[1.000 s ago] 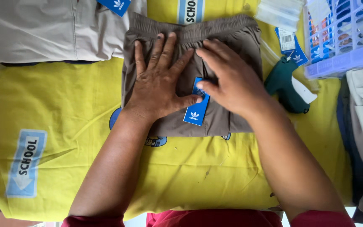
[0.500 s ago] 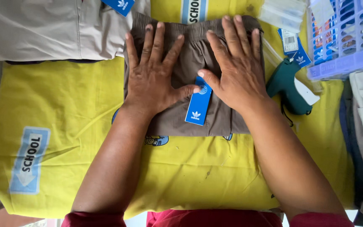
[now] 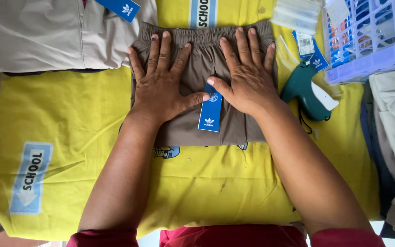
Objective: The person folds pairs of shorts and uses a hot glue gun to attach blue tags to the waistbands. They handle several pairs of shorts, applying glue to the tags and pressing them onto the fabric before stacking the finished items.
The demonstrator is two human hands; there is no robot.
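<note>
Head view. The left hand (image 3: pixel 160 84) and right hand (image 3: pixel 247 77) lie flat, fingers spread, palms down on folded brown shorts (image 3: pixel 206 123), gripping nothing. The shorts rest at the far centre of a yellow cloth (image 3: pixel 234 187) (elastic waistband toward the far edge). A blue hang tag (image 3: pixel 210 112) lies on the shorts between the two thumbs, apparently touching both. Just right of the shorts sits a teal tagging gun (image 3: pixel 303 91); farther right, a lavender basket (image 3: pixel 371 59). A folded beige garment (image 3: pixel 46 36) lies far left.
</note>
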